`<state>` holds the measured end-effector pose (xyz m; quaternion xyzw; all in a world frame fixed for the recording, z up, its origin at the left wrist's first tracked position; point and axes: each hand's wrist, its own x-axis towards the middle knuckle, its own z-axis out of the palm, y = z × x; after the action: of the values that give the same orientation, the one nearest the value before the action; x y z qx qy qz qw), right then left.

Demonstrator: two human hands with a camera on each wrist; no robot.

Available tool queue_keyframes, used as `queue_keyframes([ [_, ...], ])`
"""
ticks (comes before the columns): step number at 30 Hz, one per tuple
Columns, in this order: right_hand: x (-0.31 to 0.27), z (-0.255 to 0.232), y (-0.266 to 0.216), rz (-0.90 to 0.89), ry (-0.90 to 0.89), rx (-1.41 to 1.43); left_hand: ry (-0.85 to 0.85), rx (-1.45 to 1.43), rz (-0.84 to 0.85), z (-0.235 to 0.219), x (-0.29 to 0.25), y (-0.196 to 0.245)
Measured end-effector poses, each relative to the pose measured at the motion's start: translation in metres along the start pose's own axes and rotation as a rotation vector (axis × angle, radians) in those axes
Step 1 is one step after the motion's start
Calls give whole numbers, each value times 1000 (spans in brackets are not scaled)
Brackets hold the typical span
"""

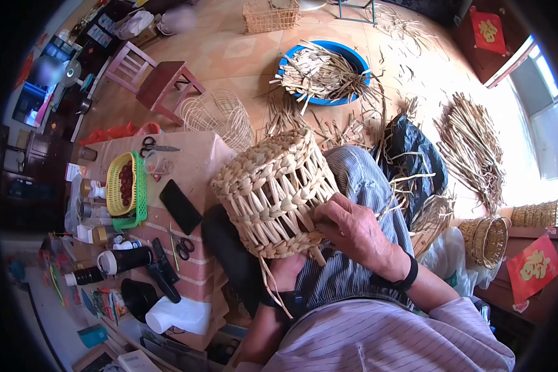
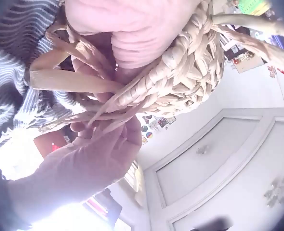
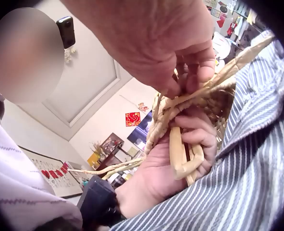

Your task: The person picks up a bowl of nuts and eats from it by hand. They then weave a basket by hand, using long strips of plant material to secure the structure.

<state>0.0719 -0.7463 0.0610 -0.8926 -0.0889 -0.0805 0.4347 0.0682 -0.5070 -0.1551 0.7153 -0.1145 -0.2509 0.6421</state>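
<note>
A woven straw basket (image 1: pixel 278 197), with plaited bands and an openwork side, rests tilted over the person's lap. The left hand (image 3: pixel 168 161) comes from below and grips its rim, fingers curled inside; in the head view the basket hides most of it. A folded flat strand (image 3: pixel 179 154) loops over those fingers. At the same rim the right hand (image 1: pixel 356 239) pinches a straw strand (image 2: pixel 115 122) between thumb and fingers. Loose strand ends (image 1: pixel 270 282) hang from the basket's near edge, beside the left wrist.
On the left, a table (image 1: pixel 214 167) bears scissors (image 1: pixel 183 248), a phone (image 1: pixel 180 206), a yellow basket (image 1: pixel 119 186) and bottles. Ahead stand a blue basin (image 1: pixel 363 68) of straw and a wire frame (image 1: pixel 217 118). Straw bundles (image 1: pixel 474 146) and a black bag (image 1: pixel 415 164) lie right.
</note>
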Motion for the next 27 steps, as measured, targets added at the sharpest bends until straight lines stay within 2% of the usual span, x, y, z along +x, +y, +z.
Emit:
queue_keyframes([
  [2, 0, 0, 4, -12, -10, 26, 38, 317, 40, 0, 2, 7],
  [3, 0, -1, 6, -18, -24, 39, 69, 616, 89, 1, 2, 43],
  [5, 0, -4, 10, -28, -48, 71, 84, 918, 141, -3, 1, 59],
  [7, -1, -6, 13, -40, -73, 109, 55, 923, 145, -11, -3, 45],
  [8, -1, -6, 15, -61, -73, 112, 112, 1025, 222, -11, -6, 41],
  [10, -2, -4, 20, -101, -71, 116, 285, 1446, 622, -13, -1, 33],
  [13, -4, -2, 23, -125, -64, 130, 182, 1014, 346, -10, -6, 11],
  [14, -6, -5, 22, -143, -100, 65, 34, 763, 116, -10, -4, 30],
  [15, -9, -11, 19, -175, -135, 4, 84, 638, 115, -5, -2, 50],
  [16, -3, -15, 16, -236, -160, -44, 133, 512, 120, 3, 4, 94],
  [17, 0, -20, 12, -257, -190, -81, 159, 236, 50, 12, 8, 103],
  [18, 1, -20, 14, -255, -219, -149, 237, 472, 139, 15, 7, 117],
  [19, 5, -20, 12, -290, -177, -147, 173, 223, 57, 15, 7, 111],
  [20, 9, -20, 7, -319, -156, -143, 165, 84, 73, 16, 7, 92],
  [21, 11, -20, 7, -334, -154, -178, 115, 12, 63, 17, 13, 98],
  [24, 20, -20, 17, -417, -183, -209, -13, -552, -34, 15, 20, 49],
  [26, 21, -17, 23, -453, -201, -273, -5, -145, -7, 13, 18, 37],
  [27, 22, -19, 17, -454, -200, -298, -46, -528, 1, 15, 17, 39],
])
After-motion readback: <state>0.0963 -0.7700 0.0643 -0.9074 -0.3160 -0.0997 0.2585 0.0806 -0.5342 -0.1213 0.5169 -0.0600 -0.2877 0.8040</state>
